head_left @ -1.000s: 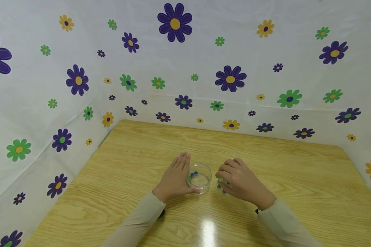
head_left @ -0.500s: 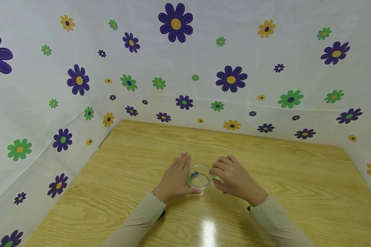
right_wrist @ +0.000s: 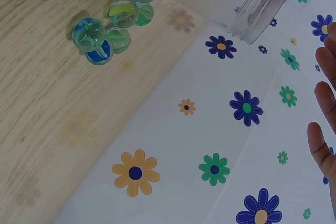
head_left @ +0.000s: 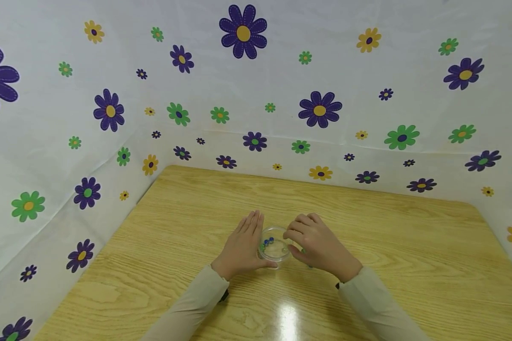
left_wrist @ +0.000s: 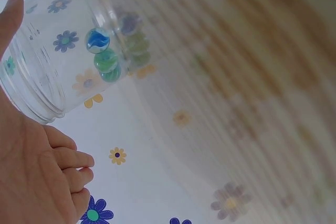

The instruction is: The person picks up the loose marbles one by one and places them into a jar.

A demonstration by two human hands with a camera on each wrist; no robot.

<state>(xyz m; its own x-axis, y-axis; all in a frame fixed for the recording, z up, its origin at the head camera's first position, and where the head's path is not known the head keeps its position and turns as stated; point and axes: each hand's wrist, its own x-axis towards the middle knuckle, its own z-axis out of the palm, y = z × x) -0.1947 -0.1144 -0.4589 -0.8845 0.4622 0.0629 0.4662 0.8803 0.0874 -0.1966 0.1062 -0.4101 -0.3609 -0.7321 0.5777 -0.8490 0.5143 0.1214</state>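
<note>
A clear round jar (head_left: 278, 258) stands upright on the table with several blue and green glass marbles (left_wrist: 98, 41) at its bottom. My left hand (head_left: 239, 248) rests against the jar's left side, fingers straight and thumb stretched along the near side. At the right rim is my right hand (head_left: 317, 244), palm down, its fingers (right_wrist: 326, 103) loosely bent and spread. Nothing shows between those fingers in the right wrist view. Several loose marbles (right_wrist: 123, 14) lie clustered on the table to the right of the jar, mostly hidden under the right hand in the head view.
The wooden table (head_left: 187, 208) runs back to a white cloth (head_left: 222, 94) printed with purple, green and yellow flowers. The same cloth hangs along the left and right sides. A light glare (head_left: 288, 312) shows on the table near the front.
My right hand has moved left from above the loose marbles to the jar's right rim, its fingers loosening there. My left hand and the jar have stayed in place.
</note>
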